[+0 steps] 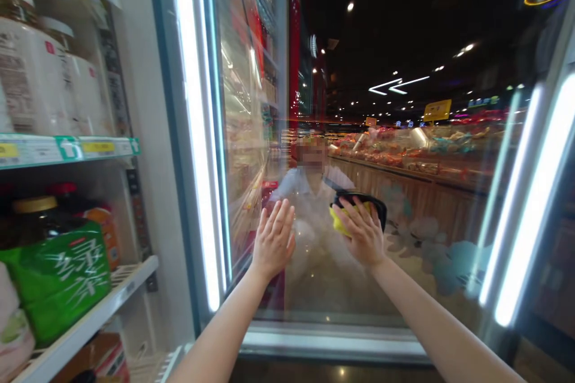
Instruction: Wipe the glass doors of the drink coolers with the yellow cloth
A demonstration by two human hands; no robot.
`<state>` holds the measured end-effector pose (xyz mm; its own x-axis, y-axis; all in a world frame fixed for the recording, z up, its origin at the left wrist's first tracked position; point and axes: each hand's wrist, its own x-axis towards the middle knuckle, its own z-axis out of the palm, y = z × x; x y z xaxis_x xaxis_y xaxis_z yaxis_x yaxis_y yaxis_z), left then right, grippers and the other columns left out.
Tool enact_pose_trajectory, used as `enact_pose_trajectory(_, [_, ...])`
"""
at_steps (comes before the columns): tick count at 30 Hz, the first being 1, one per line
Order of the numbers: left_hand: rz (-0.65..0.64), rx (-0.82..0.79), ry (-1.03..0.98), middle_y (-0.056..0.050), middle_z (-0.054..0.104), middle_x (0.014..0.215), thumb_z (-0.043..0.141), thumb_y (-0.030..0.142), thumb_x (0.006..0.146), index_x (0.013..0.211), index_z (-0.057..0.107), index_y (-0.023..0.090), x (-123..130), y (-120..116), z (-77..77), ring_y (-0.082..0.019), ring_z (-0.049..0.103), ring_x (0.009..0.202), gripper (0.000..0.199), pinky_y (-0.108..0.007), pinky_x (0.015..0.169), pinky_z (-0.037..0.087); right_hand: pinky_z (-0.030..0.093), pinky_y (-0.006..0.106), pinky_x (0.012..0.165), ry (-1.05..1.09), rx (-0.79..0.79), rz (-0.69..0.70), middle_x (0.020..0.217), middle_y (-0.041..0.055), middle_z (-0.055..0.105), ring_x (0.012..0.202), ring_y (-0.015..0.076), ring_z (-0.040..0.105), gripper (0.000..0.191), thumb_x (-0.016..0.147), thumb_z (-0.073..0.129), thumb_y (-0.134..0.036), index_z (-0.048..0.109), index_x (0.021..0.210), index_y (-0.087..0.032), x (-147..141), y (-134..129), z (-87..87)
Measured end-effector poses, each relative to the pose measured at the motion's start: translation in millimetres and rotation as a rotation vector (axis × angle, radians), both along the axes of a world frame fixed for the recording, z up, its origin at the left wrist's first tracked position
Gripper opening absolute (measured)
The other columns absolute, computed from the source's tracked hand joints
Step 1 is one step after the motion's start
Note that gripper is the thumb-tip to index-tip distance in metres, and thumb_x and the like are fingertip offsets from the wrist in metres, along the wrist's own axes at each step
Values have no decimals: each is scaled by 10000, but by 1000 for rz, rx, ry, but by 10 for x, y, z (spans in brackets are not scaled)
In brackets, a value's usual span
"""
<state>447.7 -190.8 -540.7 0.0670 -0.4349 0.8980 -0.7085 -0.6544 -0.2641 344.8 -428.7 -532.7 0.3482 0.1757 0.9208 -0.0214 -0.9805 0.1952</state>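
Note:
I face the glass door (pixel 404 239) of a shop fridge, swung open in front of me. My left hand (pixel 272 239) lies flat on the glass with its fingers spread and nothing in it. To its right, my right hand (pixel 363 232) presses a yellow and black cleaning pad (pixel 359 206) against the glass. The two hands are a short way apart at the same height. A person's reflection shows in the glass behind them.
Fridge shelves (pixel 85 311) on the left carry green-labelled packs (pixel 58 278), dark bottles and white tubs (pixel 36 72). Lit strips (pixel 197 131) run down the door frame. Reflected shop aisles and produce stands fill the glass at the right.

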Motion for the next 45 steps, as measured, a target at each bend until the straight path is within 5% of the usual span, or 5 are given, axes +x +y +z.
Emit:
enact_pose_trajectory(17, [48, -75, 59, -135, 313, 1661, 518, 198, 954, 1640, 14, 210, 169, 543, -100, -258, 287, 1543, 851, -527, 1259, 273, 202, 591, 1239, -48, 57, 100, 1593, 34, 461, 1527, 290, 319, 571, 971, 556, -245, 450, 1523, -338, 602, 1005, 666])
enact_pose_trajectory(28, [110, -247, 129, -201, 247, 1676, 505, 252, 977, 1635, 43, 136, 345, 821, -286, -320, 258, 1549, 812, -523, 1204, 383, 282, 458, 1226, 188, -292, 294, 1576, -12, 487, 1512, 208, 351, 465, 1009, 508, -245, 515, 1470, -307, 966, 1743, 785])
enact_pose_trajectory(33, [113, -245, 122, -190, 202, 1692, 494, 220, 969, 1636, 48, 135, 417, 801, -133, -322, 222, 1560, 807, -521, 1213, 374, 242, 497, 1241, 99, -197, 271, 1593, -12, 462, 1523, 220, 324, 497, 998, 502, -215, 492, 1484, -317, 1073, 1854, 1329])
enact_pose_trajectory(40, [113, -291, 156, -198, 179, 1696, 479, 221, 977, 1634, 14, 133, 420, 820, 81, -347, 242, 1550, 810, -506, 1194, 409, 249, 524, 1233, 67, -124, 251, 1571, 7, 494, 1508, 250, 349, 519, 987, 501, -217, 474, 1496, -313, 959, 1809, 976])
enact_pose_trajectory(45, [79, -252, 110, -184, 164, 1703, 457, 227, 986, 1632, 62, 113, 395, 780, 254, -360, 224, 1553, 766, -507, 1247, 321, 230, 517, 1252, 78, -160, 252, 1595, -27, 459, 1518, 231, 327, 492, 987, 504, -215, 504, 1468, -315, 1056, 1834, 1616])
